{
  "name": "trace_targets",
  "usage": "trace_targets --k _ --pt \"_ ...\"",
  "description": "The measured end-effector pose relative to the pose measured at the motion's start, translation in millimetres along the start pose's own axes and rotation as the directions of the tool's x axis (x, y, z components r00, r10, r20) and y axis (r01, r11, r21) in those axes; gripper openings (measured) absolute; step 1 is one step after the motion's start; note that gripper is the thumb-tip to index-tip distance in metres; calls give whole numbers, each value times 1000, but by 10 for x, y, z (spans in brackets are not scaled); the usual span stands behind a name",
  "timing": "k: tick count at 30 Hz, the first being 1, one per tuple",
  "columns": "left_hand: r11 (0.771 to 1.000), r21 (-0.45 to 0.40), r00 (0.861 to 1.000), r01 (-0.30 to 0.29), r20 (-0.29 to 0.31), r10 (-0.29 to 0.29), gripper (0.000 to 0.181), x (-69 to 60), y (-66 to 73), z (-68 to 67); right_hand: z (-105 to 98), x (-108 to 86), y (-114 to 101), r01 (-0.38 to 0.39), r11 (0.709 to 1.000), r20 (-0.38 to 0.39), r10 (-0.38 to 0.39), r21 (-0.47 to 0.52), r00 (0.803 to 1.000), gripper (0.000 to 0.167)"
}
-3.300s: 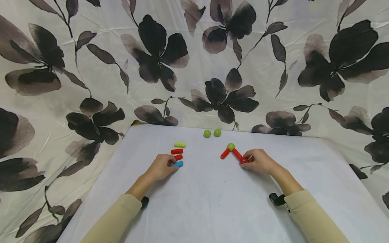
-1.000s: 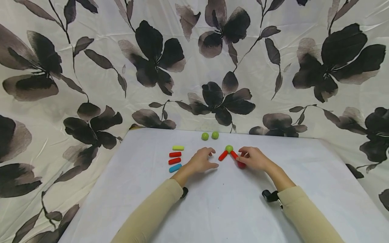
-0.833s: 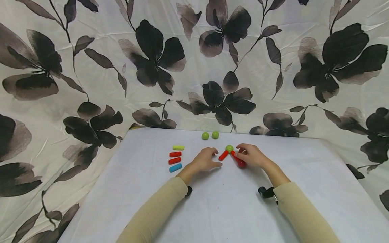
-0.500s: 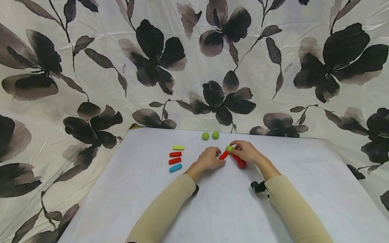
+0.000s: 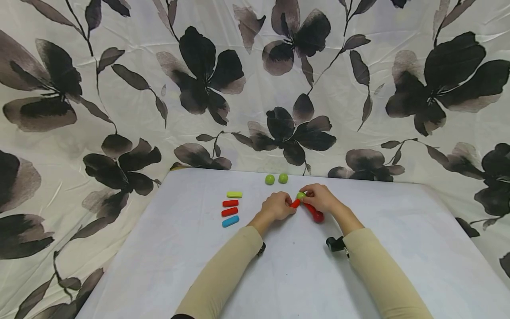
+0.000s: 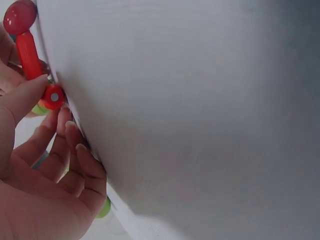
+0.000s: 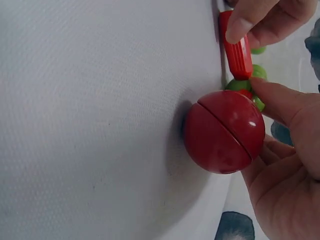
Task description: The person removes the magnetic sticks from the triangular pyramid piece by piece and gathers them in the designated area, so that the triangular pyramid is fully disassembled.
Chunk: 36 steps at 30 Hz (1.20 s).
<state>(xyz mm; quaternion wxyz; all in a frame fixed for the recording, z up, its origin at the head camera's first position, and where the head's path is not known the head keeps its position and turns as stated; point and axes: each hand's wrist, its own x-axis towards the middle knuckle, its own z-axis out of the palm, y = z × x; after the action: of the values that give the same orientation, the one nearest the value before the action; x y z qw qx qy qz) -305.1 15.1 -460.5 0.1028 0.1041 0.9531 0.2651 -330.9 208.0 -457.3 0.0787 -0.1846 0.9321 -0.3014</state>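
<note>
In the head view my left hand pinches a red rod between thumb and fingers. That rod's end, with a round silvery spot, faces the left wrist camera. My right hand holds the green ball at the rod's upper end. A second red rod slants from the green ball down to a red ball, forming an upside-down V on the table. The right wrist view shows the red ball close up, a thin seam across it, and the pinched rod beyond.
Left of my hands lie a yellow-green rod, two red rods and a blue rod. Two loose green balls sit near the white table's back edge. A flowered cloth hangs behind.
My left hand has left the blue rod, moved right and taken hold of the V's left red rod. My right hand has shifted from the red ball up to the green ball.
</note>
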Motion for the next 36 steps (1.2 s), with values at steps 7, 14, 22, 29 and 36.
trace_targets --k 7,14,22,29,36 --pt "1000 -7 999 23 35 -23 19 1 -1 -20 -31 -17 -19 -2 1000 4 2 3 1000 31" --pt "999 -21 998 36 52 -35 18 -2 -17 -15 -21 -5 -8 12 1000 7 -12 7 1000 28" --pt "998 -57 998 23 60 -19 16 -19 -28 -34 -29 -6 -4 -4 1000 10 4 5 1000 28" --pt "990 -141 998 -23 47 30 16 -47 -72 -63 -18 -4 -4 11 1000 10 -11 9 1000 28" --pt "984 -167 995 -62 62 73 16 -65 -145 -81 -21 -11 -5 -23 1000 25 23 10 999 31"
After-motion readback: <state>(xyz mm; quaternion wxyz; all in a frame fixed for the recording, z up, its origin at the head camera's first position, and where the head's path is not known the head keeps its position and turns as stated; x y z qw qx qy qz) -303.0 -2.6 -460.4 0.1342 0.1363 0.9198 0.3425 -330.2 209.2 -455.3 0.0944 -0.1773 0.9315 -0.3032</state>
